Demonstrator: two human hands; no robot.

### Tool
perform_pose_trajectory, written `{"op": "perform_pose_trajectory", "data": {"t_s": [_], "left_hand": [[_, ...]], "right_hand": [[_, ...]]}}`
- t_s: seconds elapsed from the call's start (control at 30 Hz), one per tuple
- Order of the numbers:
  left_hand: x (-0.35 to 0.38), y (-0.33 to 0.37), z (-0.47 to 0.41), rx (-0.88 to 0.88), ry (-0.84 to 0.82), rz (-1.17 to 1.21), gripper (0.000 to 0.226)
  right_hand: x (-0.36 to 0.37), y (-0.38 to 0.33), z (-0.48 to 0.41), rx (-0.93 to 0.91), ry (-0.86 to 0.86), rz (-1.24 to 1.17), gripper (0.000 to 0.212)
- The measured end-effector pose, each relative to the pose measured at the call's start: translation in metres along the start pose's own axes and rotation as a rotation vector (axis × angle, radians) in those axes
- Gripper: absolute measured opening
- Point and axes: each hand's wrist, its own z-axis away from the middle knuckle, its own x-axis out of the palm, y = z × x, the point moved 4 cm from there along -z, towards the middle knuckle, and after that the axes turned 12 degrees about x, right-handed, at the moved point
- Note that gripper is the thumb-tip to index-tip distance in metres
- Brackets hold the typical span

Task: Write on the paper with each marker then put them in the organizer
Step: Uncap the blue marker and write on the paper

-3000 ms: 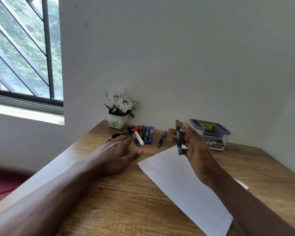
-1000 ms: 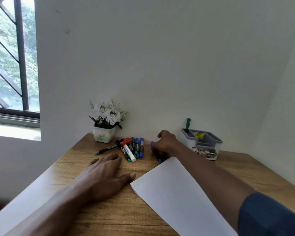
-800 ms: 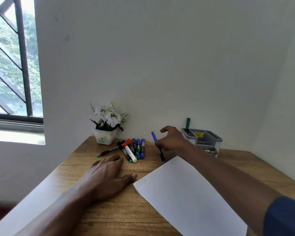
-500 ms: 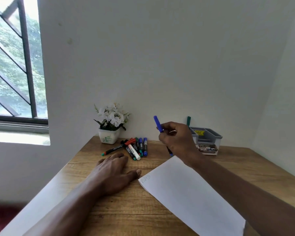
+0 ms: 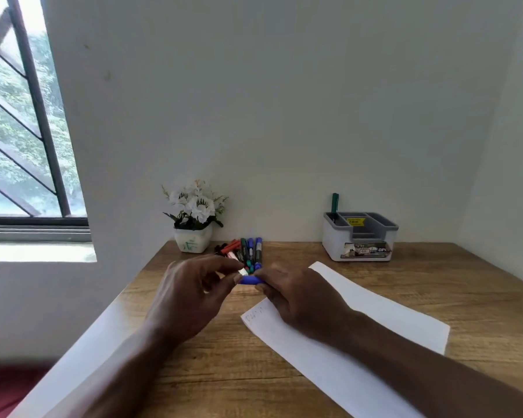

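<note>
Two hands on one blue marker, held just above the tabletop by the paper corner: left hand fingers pinching its blue end, right hand clenched round the barrel. Probably uncapping now. Pull straight apart, keeping the cap pinched for later.

Daylight enters through the window at left, overexposing it; the wall is evenly lit; edges show wide-angle bending.
</note>
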Motion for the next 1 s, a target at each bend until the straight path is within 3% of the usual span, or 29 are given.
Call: {"op": "perform_pose_trajectory", "data": {"t_s": [0.37, 0.6, 0.73, 0.83, 1.0], "left_hand": [[0.008, 0.000, 0.003, 0.024, -0.117, -0.064, 0.021], [0.004, -0.008, 0.005, -0.012, -0.058, -0.047, 0.020], [-0.001, -0.015, 0.009, -0.089, -0.010, -0.035, 0.023], [-0.007, -0.028, 0.012, -0.207, 0.040, -0.008, 0.017], [-0.008, -0.034, 0.015, -0.286, -0.028, -0.076, 0.008]], "right_hand": [[-0.004, -0.003, 0.000, 0.013, -0.053, -0.051, 0.039], [-0.003, 0.001, -0.004, 0.084, -0.040, -0.149, 0.043], [-0.004, 0.000, -0.002, 0.124, -0.038, -0.159, 0.039], [-0.005, 0.005, 0.000, 0.201, -0.040, -0.197, 0.053], [-0.004, 0.008, 0.000, 0.150, 0.023, -0.213, 0.056]]}}
